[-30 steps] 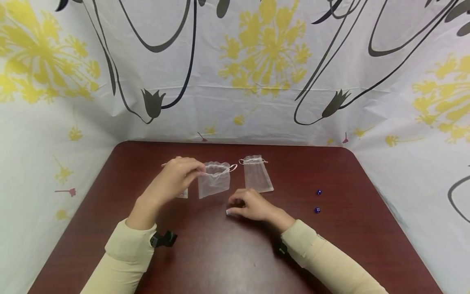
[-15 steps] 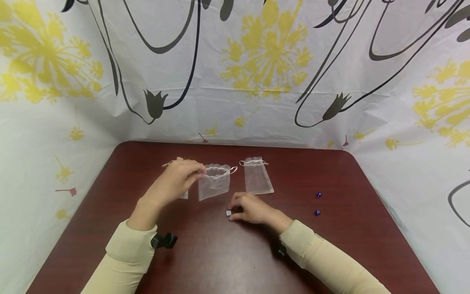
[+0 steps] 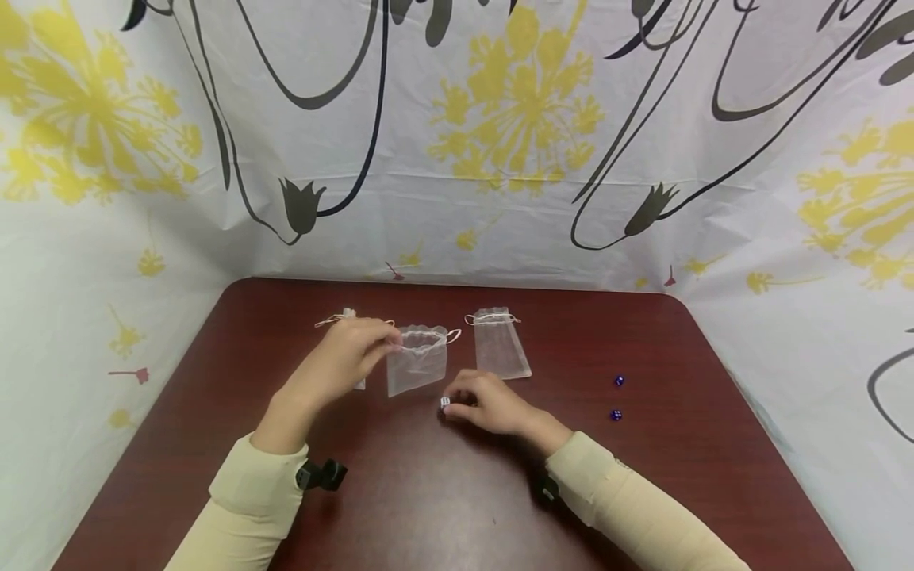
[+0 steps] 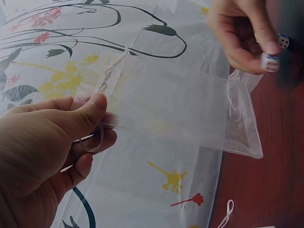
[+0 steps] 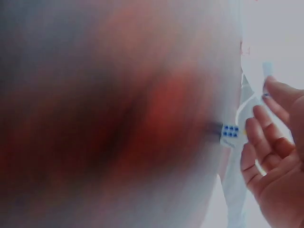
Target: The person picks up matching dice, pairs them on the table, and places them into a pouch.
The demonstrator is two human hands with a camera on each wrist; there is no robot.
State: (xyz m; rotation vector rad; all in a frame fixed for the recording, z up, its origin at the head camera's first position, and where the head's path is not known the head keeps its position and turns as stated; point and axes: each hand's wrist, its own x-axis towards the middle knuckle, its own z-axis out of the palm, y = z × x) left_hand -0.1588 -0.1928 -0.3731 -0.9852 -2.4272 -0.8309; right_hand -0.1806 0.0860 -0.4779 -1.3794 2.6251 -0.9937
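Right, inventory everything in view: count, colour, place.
Held pouch: one, sheer white, in left hand
Left pouch: one, whitish, partly behind left hand
Right pouch: one, sheer white, flat on table
White die: one, white, in right hand
Another die: one, colour unclear, beyond it (left wrist view), possibly already listed
Blue dice: two, blue, table's right
Table: one, reddish, below hands
Printed cloth: count unclear, white, around table
Wrist devices: two, black, at sleeves
Sleeves: two, cream, on arms
Left hand: one, bare, at held pouch's rim
Right hand: one, bare, mid-table
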